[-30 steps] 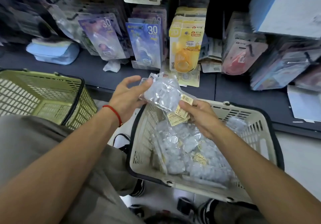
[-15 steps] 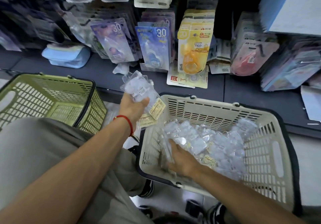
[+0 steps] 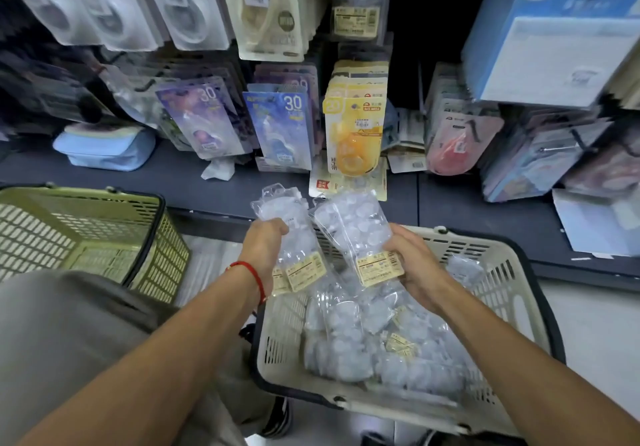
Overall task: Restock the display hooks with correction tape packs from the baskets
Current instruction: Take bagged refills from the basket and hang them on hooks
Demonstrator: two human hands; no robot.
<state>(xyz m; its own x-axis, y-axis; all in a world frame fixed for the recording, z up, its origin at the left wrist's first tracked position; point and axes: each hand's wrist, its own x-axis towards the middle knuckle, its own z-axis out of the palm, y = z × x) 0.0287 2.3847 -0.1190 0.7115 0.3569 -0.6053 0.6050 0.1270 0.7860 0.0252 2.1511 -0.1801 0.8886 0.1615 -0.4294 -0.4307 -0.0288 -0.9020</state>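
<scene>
My left hand grips a small stack of clear correction tape packs with yellow labels, held upright over the left rim of the beige basket. My right hand grips another clear pack just to the right of the first, above the basket. Several more clear packs lie heaped inside the basket. Display hooks hold hanging packs on the wall above: purple, blue and yellow.
A green basket stands on the floor at the left. A dark shelf ledge runs below the hooks, with a light-blue pouch on it. A blue-and-white box hangs at upper right. My knee fills the lower left.
My right hand came up out of the beige basket holding a clear pack and brought it beside the packs in my left hand. The view tilted upward slightly.
</scene>
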